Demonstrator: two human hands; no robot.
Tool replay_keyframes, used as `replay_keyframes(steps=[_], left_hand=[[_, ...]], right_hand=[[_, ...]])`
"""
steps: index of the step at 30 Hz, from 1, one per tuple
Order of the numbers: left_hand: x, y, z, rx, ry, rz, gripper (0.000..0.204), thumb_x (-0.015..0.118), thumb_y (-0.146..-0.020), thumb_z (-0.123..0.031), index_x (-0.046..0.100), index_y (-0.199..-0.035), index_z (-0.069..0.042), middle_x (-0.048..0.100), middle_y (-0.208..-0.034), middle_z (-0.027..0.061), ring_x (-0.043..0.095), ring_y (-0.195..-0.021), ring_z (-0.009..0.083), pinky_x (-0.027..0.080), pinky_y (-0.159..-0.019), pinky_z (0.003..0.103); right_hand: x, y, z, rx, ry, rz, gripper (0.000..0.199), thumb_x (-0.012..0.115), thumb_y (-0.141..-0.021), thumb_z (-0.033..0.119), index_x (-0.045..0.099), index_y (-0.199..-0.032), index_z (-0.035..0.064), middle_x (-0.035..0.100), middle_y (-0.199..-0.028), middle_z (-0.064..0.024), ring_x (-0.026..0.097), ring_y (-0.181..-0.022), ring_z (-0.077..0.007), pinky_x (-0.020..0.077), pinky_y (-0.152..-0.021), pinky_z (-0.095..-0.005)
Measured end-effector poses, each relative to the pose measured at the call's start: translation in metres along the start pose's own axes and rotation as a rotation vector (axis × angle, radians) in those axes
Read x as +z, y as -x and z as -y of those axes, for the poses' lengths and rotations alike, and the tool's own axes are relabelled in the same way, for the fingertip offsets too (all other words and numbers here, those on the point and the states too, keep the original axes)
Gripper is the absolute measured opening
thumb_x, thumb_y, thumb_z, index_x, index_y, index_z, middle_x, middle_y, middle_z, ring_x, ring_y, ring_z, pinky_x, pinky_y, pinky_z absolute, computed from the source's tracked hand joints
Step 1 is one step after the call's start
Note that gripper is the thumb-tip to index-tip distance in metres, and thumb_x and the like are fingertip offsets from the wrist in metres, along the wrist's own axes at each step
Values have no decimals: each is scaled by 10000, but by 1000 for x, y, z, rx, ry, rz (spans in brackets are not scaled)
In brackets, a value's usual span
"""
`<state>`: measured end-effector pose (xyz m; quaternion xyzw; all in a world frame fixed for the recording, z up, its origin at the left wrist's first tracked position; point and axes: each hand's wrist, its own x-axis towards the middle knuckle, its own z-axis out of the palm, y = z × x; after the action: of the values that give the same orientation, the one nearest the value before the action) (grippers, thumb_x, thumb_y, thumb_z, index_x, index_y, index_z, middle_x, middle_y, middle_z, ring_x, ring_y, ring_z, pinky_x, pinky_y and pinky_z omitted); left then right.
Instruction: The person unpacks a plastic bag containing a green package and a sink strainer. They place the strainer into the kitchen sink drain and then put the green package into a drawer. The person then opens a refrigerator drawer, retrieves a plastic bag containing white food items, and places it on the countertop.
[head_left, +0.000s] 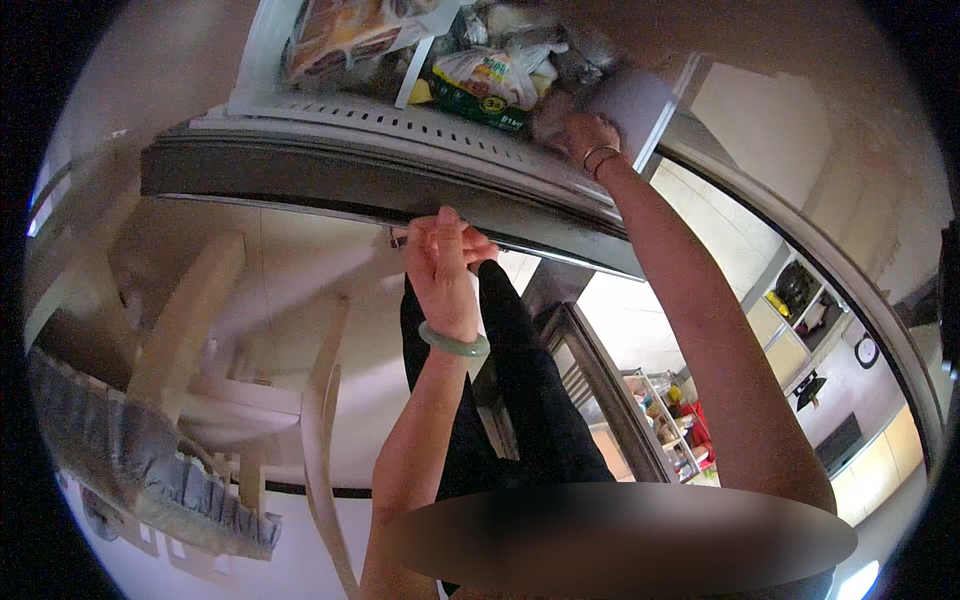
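A white pulled-out drawer (370, 122) packed with bagged goods spans the top of the head view. My right hand (588, 138), with thin bands at the wrist, reaches into its right end; its fingers are blurred and partly hidden, so any hold cannot be made out. Beside that hand lies a green package (478, 104) under a clear plastic bag (500, 75). My left hand (447, 245), a pale green bangle (455, 342) round its wrist, is just below the grey drawer front (290, 175). Its fingers are apart, loosely bent, and no object shows in them.
Wooden chairs (325, 430) stand at the left, one with a grey cover (140, 460). A white divider (414, 72) splits the drawer. A long metal-edged panel (800, 225) runs down the right. Shelves of goods (665, 420) stand beyond my legs.
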<state>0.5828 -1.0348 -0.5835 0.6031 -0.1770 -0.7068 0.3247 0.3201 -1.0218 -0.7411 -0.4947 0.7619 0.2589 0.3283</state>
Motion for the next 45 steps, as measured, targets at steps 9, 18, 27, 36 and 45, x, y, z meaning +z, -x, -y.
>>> replay_keyframes(steps=[9, 18, 27, 36, 45], left_hand=[[1, -1, 7, 58, -49, -1, 241, 559, -945, -292, 483, -878, -73, 561, -734, 40, 597, -647, 146, 532, -680, 340], [9, -1, 6, 33, 5, -36, 238, 549, -955, -276, 438, -887, -77, 616, -648, 63, 619, -614, 137, 471, -647, 262], [5, -3, 8, 94, -24, -29, 261, 536, -960, -276, 422, -870, -60, 617, -647, 90, 615, -594, 171, 487, -635, 262], [1, -2, 12, 118, -52, 9, 221, 538, -952, -288, 482, -912, -79, 587, -753, 55, 624, -661, 182, 529, -713, 355], [7, -4, 8, 77, -27, 98, 188, 533, -954, -254, 476, -909, -80, 606, -725, 58, 624, -663, 176, 521, -714, 346]], right_hand=[[6, -28, -16, 68, 50, -152, 361, 608, -844, 295, 616, -1147, 97, 652, -1090, -187, 625, -1031, -349, 495, -876, -478], [16, -38, -26, -144, 83, -183, 306, 562, -818, 276, 695, -977, 50, 661, -1039, -195, 634, -989, -358, 508, -863, -441], [15, -45, -21, -4, 15, -74, 292, 514, -843, 300, 727, -901, 108, 688, -978, -158, 661, -922, -328, 530, -816, -425], [8, -63, -58, -125, 212, -78, 252, 504, -825, 197, 730, -915, 128, 671, -1051, -116, 626, -993, -299, 504, -875, -411], [75, -126, -109, 28, 9, -166, 362, 512, -871, 276, 633, -1142, 67, 631, -1153, -170, 658, -951, -301, 535, -815, -452]])
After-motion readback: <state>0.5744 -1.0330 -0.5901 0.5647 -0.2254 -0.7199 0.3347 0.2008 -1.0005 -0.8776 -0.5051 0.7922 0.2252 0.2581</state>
